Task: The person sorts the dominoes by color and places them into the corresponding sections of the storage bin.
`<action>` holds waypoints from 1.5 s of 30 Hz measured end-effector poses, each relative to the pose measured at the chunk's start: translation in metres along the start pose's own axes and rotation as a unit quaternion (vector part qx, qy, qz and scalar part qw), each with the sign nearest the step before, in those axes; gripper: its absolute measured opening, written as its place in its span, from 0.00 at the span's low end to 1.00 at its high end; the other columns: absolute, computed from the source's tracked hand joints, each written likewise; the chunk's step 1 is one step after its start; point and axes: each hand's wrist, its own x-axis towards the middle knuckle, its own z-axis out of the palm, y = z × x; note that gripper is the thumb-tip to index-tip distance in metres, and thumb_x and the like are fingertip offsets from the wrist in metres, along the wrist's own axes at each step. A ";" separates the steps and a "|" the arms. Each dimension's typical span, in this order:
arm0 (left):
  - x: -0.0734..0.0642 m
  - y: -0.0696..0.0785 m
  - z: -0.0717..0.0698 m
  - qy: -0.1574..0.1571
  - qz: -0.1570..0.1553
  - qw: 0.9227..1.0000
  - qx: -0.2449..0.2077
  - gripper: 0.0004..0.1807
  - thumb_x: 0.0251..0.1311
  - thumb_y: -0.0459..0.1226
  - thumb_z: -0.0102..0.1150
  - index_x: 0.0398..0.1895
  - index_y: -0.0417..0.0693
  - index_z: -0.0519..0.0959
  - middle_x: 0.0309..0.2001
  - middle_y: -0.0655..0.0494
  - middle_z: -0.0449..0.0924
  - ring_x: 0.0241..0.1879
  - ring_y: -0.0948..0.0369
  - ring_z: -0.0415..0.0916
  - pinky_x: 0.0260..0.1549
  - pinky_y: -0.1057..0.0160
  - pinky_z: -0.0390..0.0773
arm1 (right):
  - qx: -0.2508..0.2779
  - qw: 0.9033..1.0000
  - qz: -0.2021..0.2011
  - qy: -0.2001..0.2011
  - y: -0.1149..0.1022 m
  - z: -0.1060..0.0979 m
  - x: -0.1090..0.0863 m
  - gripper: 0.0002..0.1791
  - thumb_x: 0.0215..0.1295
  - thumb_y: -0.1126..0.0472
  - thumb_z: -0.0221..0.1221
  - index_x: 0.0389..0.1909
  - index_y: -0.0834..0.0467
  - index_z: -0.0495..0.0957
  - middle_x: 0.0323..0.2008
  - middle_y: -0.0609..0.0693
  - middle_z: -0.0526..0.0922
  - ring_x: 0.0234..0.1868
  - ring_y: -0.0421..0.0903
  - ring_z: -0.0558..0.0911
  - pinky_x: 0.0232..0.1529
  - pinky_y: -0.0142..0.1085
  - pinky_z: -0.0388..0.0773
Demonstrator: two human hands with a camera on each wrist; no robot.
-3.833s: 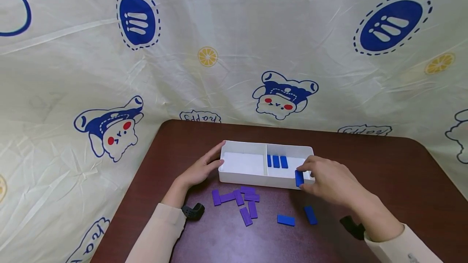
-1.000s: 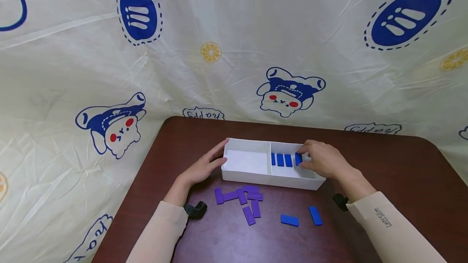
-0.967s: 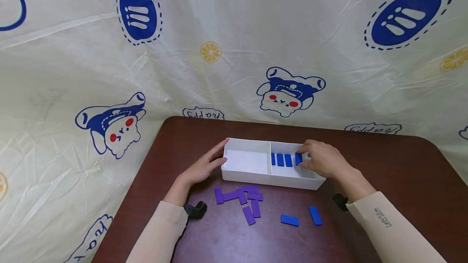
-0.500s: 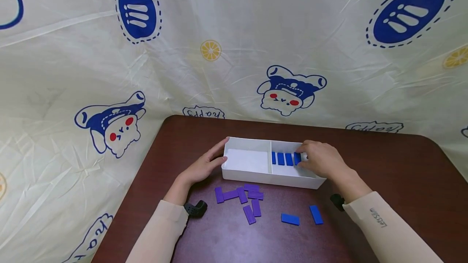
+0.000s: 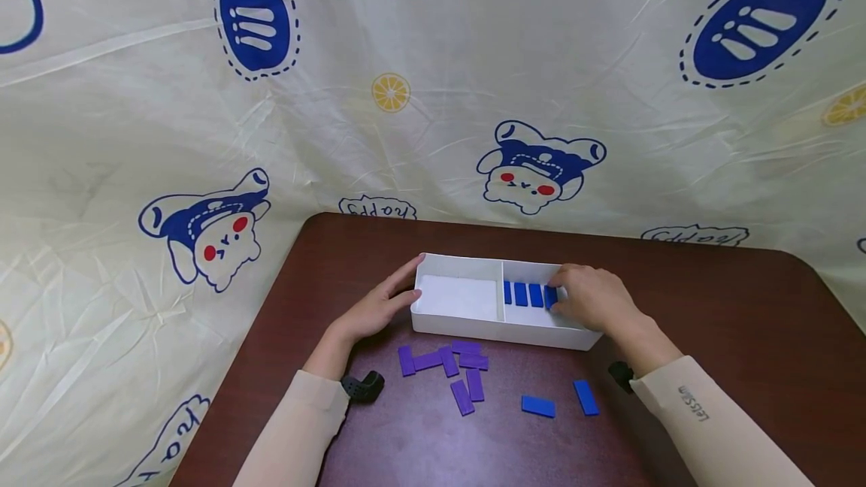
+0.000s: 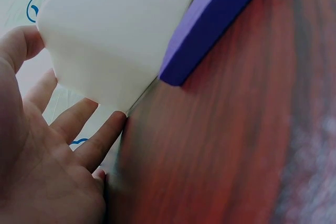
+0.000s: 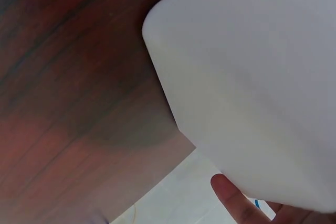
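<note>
A white two-compartment box (image 5: 456,326) stands on the table. My left hand (image 5: 370,313) rests against its left end, fingers extended along the wall; the left wrist view shows the fingertips (image 6: 110,124) at the box's corner. Over the box's right end, my right hand (image 5: 595,297) reaches into the right compartment and pinches a blue block (image 5: 551,297) between thumb and fingers. Three more blue blocks (image 5: 520,294) stand in a row to its left, by the divider. In the right wrist view the box wall hides most of that hand and the block.
Several purple blocks (image 5: 463,397) lie loosely in front of the box. Two blue blocks, one crosswise (image 5: 537,406) and one slanted (image 5: 585,397), lie nearer the right arm. The brown table (image 5: 419,449) ends at a printed cloth (image 5: 433,156) behind.
My right hand has carried the blue block from above the box's front wall down into the right compartment, and then slightly left toward the row. The left hand stays on the box's end.
</note>
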 end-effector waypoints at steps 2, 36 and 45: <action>0.000 0.000 0.000 -0.002 0.003 1.000 -0.005 0.36 0.79 0.45 0.50 0.83 0.75 0.49 0.84 0.67 0.44 0.84 0.53 0.43 0.78 0.40 0.54 | -0.002 1.000 0.004 -0.001 0.000 0.001 0.001 0.24 0.58 0.56 0.74 0.55 0.60 0.86 0.56 0.61 0.85 0.52 0.60 0.85 0.52 0.59 0.82; -0.001 0.001 0.000 -0.004 0.004 1.000 -0.009 0.36 0.79 0.46 0.50 0.84 0.72 0.49 0.85 0.65 0.44 0.83 0.51 0.46 0.78 0.40 0.54 | -0.052 0.999 0.003 -0.003 -0.003 0.006 0.001 0.15 0.61 0.58 0.70 0.48 0.58 0.90 0.53 0.60 0.88 0.53 0.61 0.86 0.46 0.56 0.85; -0.001 0.001 0.000 -0.006 0.011 1.000 -0.015 0.36 0.79 0.43 0.50 0.84 0.73 0.49 0.85 0.61 0.45 0.83 0.48 0.48 0.77 0.39 0.56 | -0.041 0.999 0.007 0.006 -0.003 0.005 0.000 0.15 0.61 0.59 0.70 0.49 0.58 0.90 0.54 0.61 0.88 0.54 0.61 0.86 0.48 0.57 0.84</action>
